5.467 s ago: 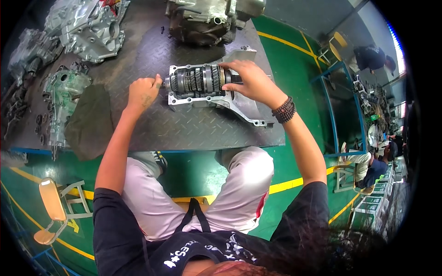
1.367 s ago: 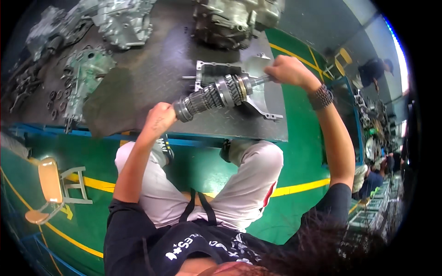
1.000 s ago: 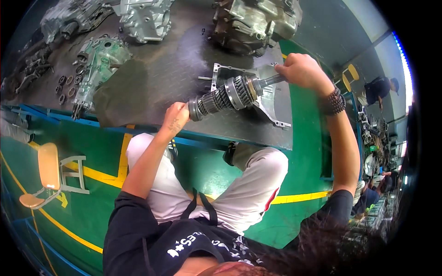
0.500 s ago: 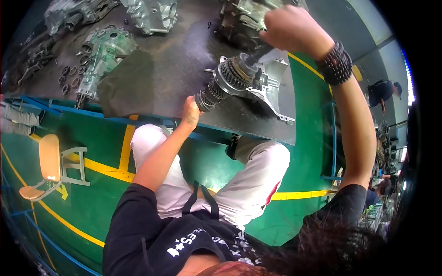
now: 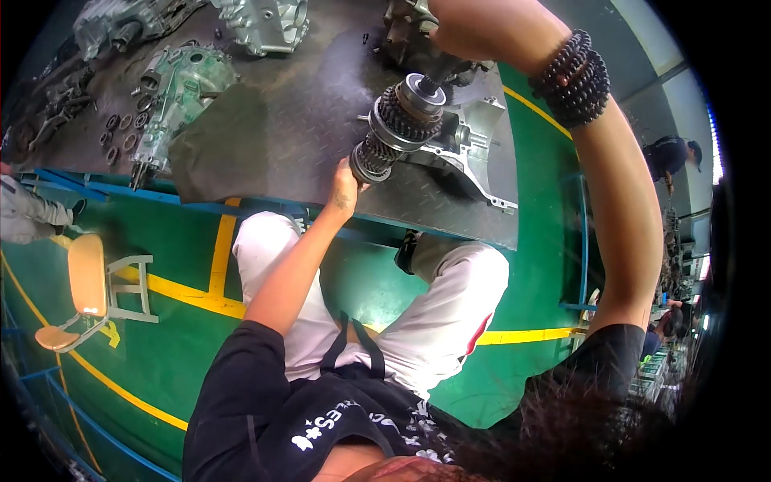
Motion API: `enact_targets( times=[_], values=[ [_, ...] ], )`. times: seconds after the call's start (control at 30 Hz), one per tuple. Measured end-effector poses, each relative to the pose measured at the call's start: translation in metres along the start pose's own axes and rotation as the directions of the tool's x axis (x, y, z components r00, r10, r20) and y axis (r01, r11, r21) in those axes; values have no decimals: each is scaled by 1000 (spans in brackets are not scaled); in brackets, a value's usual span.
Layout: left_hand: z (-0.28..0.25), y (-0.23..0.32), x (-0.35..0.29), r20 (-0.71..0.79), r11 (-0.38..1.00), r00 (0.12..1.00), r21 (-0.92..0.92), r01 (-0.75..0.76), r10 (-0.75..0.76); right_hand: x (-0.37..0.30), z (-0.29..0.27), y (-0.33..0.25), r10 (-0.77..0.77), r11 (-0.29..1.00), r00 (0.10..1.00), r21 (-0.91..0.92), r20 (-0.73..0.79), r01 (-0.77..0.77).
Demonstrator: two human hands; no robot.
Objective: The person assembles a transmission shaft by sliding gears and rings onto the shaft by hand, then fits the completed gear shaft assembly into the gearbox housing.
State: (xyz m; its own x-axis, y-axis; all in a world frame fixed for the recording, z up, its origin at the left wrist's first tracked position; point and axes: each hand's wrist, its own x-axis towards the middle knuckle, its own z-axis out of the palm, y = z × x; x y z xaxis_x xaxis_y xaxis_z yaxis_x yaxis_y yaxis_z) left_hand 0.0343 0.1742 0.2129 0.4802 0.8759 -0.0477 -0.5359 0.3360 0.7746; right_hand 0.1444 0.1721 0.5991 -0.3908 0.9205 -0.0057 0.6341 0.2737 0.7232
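My left hand [image 5: 345, 186] is closed around the lower end of a gear shaft [image 5: 399, 120] with several toothed rings. The shaft stands tilted over the table, its splined tip pointing up and away. Beyond that tip my right hand [image 5: 490, 30] is raised near the upper edge of the picture, a dark beaded band on its wrist. Its fingers run out of the picture or are hidden, so what it holds cannot be made out. Behind the shaft lies an open silver metal housing [image 5: 474, 153], partly covered by it.
The dark metal table [image 5: 297, 136] carries a greenish gearbox casing [image 5: 181, 92], loose rings [image 5: 120, 132], a dark cloth [image 5: 221, 149] and a silver casing [image 5: 269, 24]. A dirty gearbox [image 5: 405, 40] stands at the far side. A chair [image 5: 87, 277] is at left; a person [image 5: 671, 157] is at far right.
My right hand has moved up and away from the shaft; the dark tube-like piece seen between hand and shaft is no longer visible. The shaft and left hand have shifted slightly right.
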Motion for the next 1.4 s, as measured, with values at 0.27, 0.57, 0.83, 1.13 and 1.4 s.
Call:
enact_targets(
  times=[0.27,0.57,0.83,1.13,1.4],
  values=[
    [10,4,-1,-15,992,993,-49,-116,115,3,-8,-13,-58,992,994,-117,-87,48],
    [34,31,-18,-136,991,989,-115,-65,49,2,-41,-41,27,980,1000,-198,-15,-29],
    [26,28,-14,-151,997,987,-32,-66,61,6,-22,-27,-32,987,999,-158,-29,27],
    [38,43,-6,-41,988,998,-148,-52,47,0,-10,-30,111,993,976,-27,-186,-118],
    [47,55,10,-369,992,921,69,-108,126,9,-20,-44,114,971,989,-201,-92,-131]
  ],
)
